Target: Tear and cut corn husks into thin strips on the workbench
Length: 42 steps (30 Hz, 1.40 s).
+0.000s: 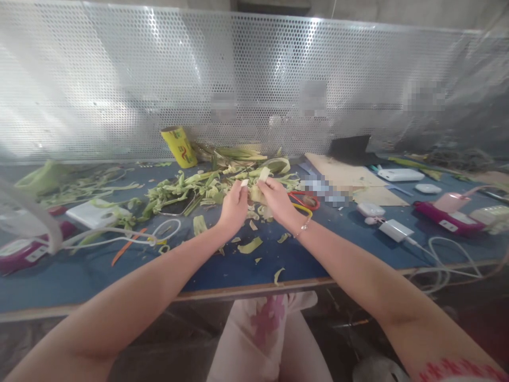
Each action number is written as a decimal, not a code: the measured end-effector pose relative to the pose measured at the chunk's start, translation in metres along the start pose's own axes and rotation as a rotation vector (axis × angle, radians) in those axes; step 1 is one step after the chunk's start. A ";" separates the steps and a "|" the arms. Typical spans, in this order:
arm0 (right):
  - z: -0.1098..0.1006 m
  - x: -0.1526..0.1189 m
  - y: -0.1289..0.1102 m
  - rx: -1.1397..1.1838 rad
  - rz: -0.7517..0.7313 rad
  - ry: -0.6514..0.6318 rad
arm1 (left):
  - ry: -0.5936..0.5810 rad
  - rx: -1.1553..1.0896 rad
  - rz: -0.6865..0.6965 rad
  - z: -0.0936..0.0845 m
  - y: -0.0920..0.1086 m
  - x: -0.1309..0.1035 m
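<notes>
Side by side over the middle of the blue table, my left hand (234, 208) and my right hand (275, 198) are both closed in a pinch. A pale green plant strip (265, 174) sticks up from between my right thumb and fingers. At my left fingertips shows a small whitish piece (244, 182), too small to name. Just behind both hands lies a loose heap of green plant strips and curled leaves (178, 192). Cut scraps (250, 245) are scattered on the table in front of them. Red-handled scissors (308, 199) lie partly hidden beyond my right wrist.
A yellow printed cup (180, 147) stands tilted at the back, before a perforated metal panel (254, 69). At right are cardboard (350, 172), a white charger (396, 231) with cables and a magenta power strip (449, 218). Another power strip (29, 249) and white cables lie left.
</notes>
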State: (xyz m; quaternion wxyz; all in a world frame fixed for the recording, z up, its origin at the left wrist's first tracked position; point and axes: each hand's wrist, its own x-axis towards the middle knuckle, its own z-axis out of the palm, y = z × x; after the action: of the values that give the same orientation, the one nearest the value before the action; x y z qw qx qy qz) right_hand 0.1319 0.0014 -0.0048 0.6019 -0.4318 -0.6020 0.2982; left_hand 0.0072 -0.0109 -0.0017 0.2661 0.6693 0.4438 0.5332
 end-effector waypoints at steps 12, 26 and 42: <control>-0.002 -0.007 -0.014 -0.046 -0.133 0.129 | 0.002 -0.063 0.025 0.001 0.011 -0.007; -0.005 -0.005 -0.011 -0.040 -0.160 0.301 | -0.018 -0.160 -0.048 0.002 0.026 -0.014; -0.008 -0.004 -0.009 -0.385 -0.322 0.031 | 0.061 -0.112 -0.055 0.005 0.000 -0.002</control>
State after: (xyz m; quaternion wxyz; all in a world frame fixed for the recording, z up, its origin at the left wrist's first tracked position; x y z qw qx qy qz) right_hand 0.1379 -0.0079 0.0020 0.5575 -0.4416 -0.6993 0.0717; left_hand 0.0116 -0.0122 -0.0044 0.3041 0.6244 0.4391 0.5700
